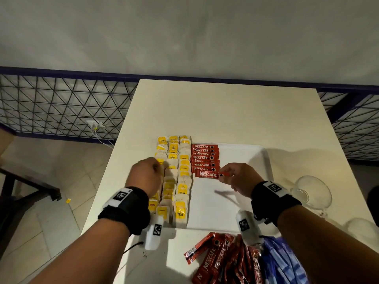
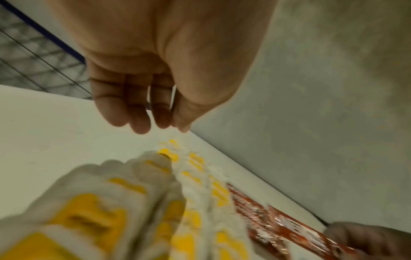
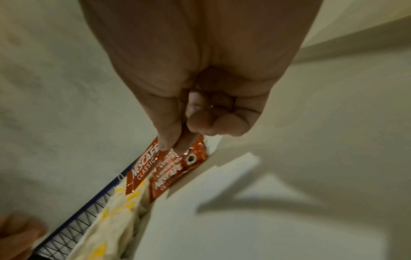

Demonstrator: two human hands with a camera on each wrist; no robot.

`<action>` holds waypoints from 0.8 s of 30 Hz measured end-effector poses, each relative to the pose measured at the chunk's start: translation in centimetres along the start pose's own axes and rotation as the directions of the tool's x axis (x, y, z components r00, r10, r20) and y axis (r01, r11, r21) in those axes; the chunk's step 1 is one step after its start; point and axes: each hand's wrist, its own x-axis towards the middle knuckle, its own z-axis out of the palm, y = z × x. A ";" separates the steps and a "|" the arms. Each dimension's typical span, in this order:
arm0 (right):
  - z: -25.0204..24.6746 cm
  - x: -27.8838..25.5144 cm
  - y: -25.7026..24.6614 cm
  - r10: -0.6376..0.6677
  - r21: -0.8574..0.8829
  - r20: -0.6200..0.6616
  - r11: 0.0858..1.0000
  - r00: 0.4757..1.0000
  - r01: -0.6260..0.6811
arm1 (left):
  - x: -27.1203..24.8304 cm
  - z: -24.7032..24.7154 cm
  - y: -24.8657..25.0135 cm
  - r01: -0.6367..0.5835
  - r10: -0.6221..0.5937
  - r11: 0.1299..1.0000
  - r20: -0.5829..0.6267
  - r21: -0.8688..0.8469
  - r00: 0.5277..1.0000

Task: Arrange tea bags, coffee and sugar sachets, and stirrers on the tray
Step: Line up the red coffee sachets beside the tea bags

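A: So, biggest first: the table [image 1: 225, 111] carries the white tray [image 1: 242, 156], and the tea bags [image 1: 176, 177] already fill its left part in three columns

B: And the coffee?

A: A stack of red coffee sachets [image 1: 204, 157] lies just beside the tea bags, and the right hand [image 1: 239, 179] pinches one more coffee sachet [image 1: 208, 174] by its right end, thumb against fingertip, at the near end of that stack

B: How should it go down?

A: I'd lay it flat, parallel to the others, its left end flush against the tea column, overlapping the one before it evenly. Let go only once it rests

B: The left hand [image 1: 146, 177]?

A: Loosely curled over the tea bags, holding nothing the wrist view shows. It could steady that column if the sachet nudges it

B: What's left?

A: The loose sachets [image 1: 221, 261] at the near table edge, red and blue
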 end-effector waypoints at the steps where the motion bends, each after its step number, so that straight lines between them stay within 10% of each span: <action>1: 0.0 0.4 0.5 0.023 -0.028 -0.022 0.999 0.999 -0.024 | 0.4 -0.2 -1.1 0.070 -0.069 0.996 -0.009 0.063 0.998; 6: 0.7 2.2 1.4 0.098 -0.089 -0.047 0.991 0.994 -0.102 | 0.6 0.5 -4.8 0.245 -0.269 0.950 0.110 0.192 0.957; 24: 2.6 3.7 0.7 0.194 -0.061 -0.163 0.977 0.967 -0.206 | 0.2 2.5 -6.0 0.263 -0.281 0.954 0.123 0.142 0.952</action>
